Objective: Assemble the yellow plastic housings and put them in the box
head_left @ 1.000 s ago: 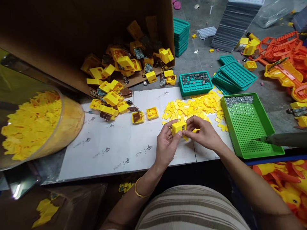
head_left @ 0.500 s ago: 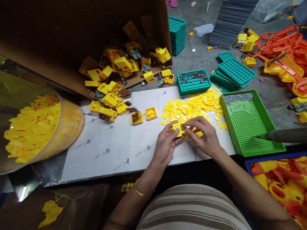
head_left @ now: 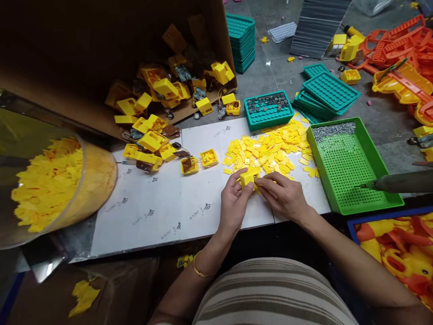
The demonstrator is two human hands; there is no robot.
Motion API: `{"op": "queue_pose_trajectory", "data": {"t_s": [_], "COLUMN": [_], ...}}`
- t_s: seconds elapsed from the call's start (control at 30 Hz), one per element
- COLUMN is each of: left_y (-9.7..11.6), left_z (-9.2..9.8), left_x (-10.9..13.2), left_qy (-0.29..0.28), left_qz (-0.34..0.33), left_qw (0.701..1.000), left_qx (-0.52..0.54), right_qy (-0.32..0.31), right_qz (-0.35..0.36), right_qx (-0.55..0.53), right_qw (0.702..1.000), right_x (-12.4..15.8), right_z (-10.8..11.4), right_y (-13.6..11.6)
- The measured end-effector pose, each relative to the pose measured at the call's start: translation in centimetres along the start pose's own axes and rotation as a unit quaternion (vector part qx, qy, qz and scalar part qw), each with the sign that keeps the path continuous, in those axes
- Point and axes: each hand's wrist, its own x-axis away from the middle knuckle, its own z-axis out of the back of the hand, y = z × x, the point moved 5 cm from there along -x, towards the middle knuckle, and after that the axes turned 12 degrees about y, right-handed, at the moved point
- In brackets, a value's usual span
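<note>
My left hand point(head_left: 233, 198) is closed around a small yellow plastic case point(head_left: 248, 178) with a cluster of little holes in one face. Against the case's right side press the pinched fingertips of my right hand point(head_left: 284, 194); whatever lies between them is hidden. Just beyond both hands spreads a heap of small flat yellow plastic pieces point(head_left: 250, 151). To the left on the white board lie two open yellow case halves, one with a brown part point(head_left: 189, 165) and one hollow point(head_left: 209, 158), joined by thin wires.
Right of the hands, a green basket point(head_left: 379, 155) holds small silvery pieces, with a dark pointed tool point(head_left: 399, 183) reaching over it. Behind stands a teal tray point(head_left: 269, 122) of button cells. A cardboard box point(head_left: 233, 54) spills wired yellow cases; a clear tub point(head_left: 101, 169) stands left.
The yellow case has turned and tipped in my left hand, so its round metal part is hidden. My right fingers have closed in against its side. The whole view has shifted slightly.
</note>
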Motion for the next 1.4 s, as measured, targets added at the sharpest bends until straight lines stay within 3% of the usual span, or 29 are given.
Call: {"op": "queue_pose_trajectory", "data": {"t_s": [0.07,0.13,0.23,0.3,0.4,0.5,0.67,0.77,0.9,1.0,1.07,1.17,1.23,1.3,1.4], "left_y": [0.2,0.1,-0.6,-1.0,-0.9,-0.5,-1.0,-1.4,-1.5,-1.5,-1.5,-1.6,-1.6,-1.6,-1.6], "left_z": [-0.3,-0.6,-1.2,-1.5,-2.0,-2.5,-3.0,-3.2,-3.0,-2.8,-2.8,-2.7,-2.6,-2.3,-1.9], "left_x": [0.1,0.0,-0.3,-0.4,-0.2,-0.1,-1.1,-1.4,-1.3,-0.9,-0.7,-0.3,-0.1,-0.1,-0.1], "left_qy": [-0.01,-0.017,-0.021,-0.025,-0.027,-0.028,-0.015,-0.027,-0.024,-0.032,-0.046,-0.066,-0.069,-0.052,-0.026], "left_qz": [-0.047,-0.078,-0.108,-0.147,-0.22,-0.213,-0.03,0.063,0.111,0.137,0.163,0.206,0.221,0.213,0.186], "left_qw": [0.998,0.993,0.986,0.976,0.952,0.956,0.998,0.998,0.992,0.988,0.983,0.971,0.967,0.971,0.979], "left_qx": [-0.044,-0.083,-0.127,-0.159,-0.212,-0.199,-0.061,0.009,0.05,0.063,0.076,0.1,0.106,0.099,0.081], "right_qy": [-0.008,-0.009,-0.016,-0.008,0.006,0.003,0.019,0.013,0.001,-0.004,-0.008,-0.004,0.009,0.017,0.036], "right_qz": [-0.084,-0.202,-0.38,-0.464,-0.522,-0.543,-0.557,-0.523,-0.456,-0.427,-0.445,-0.513,-0.539,-0.525,-0.386], "right_qx": [-0.077,-0.174,-0.297,-0.348,-0.39,-0.403,-0.389,-0.367,-0.322,-0.316,-0.361,-0.446,-0.457,-0.426,-0.304], "right_qw": [0.993,0.964,0.876,0.815,0.758,0.737,0.734,0.769,0.83,0.847,0.82,0.733,0.708,0.737,0.87], "right_x": [0.3,1.1,2.9,3.8,4.0,3.6,3.6,3.5,3.0,2.5,2.4,2.6,2.8,2.7,1.6], "right_z": [-0.3,-0.9,-2.4,-3.1,-3.2,-2.9,-2.2,-1.8,-0.6,0.2,0.1,-0.6,-0.9,-0.8,0.4], "right_y": [0.6,1.5,2.7,3.3,3.8,4.3,5.1,5.5,5.7,5.5,5.3,5.2,5.2,5.2,4.6]}}
